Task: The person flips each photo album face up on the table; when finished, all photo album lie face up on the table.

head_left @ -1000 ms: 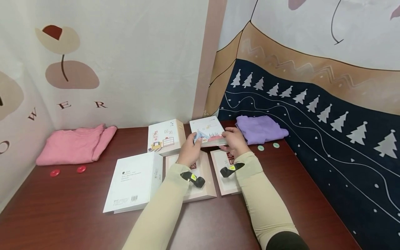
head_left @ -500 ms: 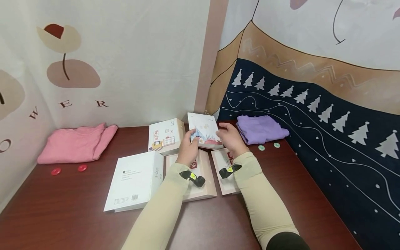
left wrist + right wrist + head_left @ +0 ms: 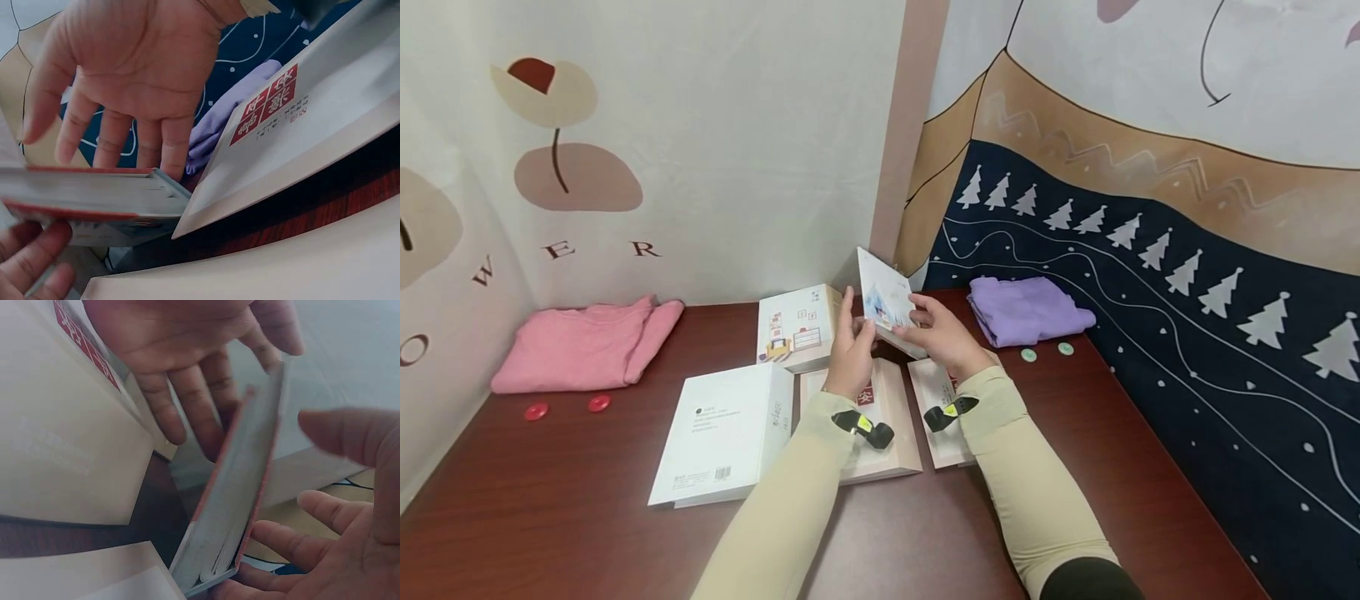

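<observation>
A book with a snowy scene on its cover [image 3: 887, 292] stands tilted between my hands at the back of the table. My left hand [image 3: 850, 358] is at its left side, fingers extended along the cover. On the other side is my right hand [image 3: 951, 337]; its fingertips touch the cover in the right wrist view, and the thumb is away from it. The page edges of the same book [image 3: 234, 475] face that camera. Below the hands lie a middle book [image 3: 891, 425] and a right-hand book [image 3: 940, 425], both with red seals, partly covered by my forearms.
A white book with a barcode [image 3: 722, 437] and an illustrated book [image 3: 797, 325] lie to the left. Folded pink cloth [image 3: 576, 346] sits far left by two red discs [image 3: 598, 403]; folded purple cloth [image 3: 1030, 308] sits right by two green discs [image 3: 1028, 355]. Fabric backdrops rise behind.
The snowy-scene book has been tipped from nearly flat to steeply tilted. My right hand came off its right edge, then moved left to its side; my left hand's fingers have straightened.
</observation>
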A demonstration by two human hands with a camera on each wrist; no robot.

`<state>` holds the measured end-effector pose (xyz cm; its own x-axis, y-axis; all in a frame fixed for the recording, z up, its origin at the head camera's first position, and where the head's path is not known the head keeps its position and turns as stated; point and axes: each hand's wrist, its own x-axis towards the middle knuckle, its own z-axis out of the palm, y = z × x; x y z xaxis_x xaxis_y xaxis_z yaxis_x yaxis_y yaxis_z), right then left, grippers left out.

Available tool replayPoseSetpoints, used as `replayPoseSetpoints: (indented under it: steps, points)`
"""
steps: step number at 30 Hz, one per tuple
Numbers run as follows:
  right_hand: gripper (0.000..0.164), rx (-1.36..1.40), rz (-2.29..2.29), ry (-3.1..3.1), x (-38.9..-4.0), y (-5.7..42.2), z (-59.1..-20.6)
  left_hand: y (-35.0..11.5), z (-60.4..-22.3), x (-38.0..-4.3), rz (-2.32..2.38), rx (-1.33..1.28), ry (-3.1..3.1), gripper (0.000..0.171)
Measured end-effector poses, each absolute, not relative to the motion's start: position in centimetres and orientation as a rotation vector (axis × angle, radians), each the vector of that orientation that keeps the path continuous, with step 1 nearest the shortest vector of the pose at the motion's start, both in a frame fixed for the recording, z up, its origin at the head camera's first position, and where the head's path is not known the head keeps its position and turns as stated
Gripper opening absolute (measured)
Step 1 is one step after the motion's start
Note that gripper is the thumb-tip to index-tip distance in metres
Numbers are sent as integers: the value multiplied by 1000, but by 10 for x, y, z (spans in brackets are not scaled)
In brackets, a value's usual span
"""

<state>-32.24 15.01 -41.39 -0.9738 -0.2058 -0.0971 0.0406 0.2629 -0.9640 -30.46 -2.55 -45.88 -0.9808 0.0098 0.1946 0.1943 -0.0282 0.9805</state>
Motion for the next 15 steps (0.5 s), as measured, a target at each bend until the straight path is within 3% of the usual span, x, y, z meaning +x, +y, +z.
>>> replayPoseSetpoints:
  steps: [9, 15]
  points:
    - [86, -207, -1952, 2269, -318, 144, -413, -25, -458, -303, -2142, -543, -2065, 57]
    - [78, -101, -2054, 2383, -318, 138, -412, -24, -459, -302, -2073, -520, -2231, 56]
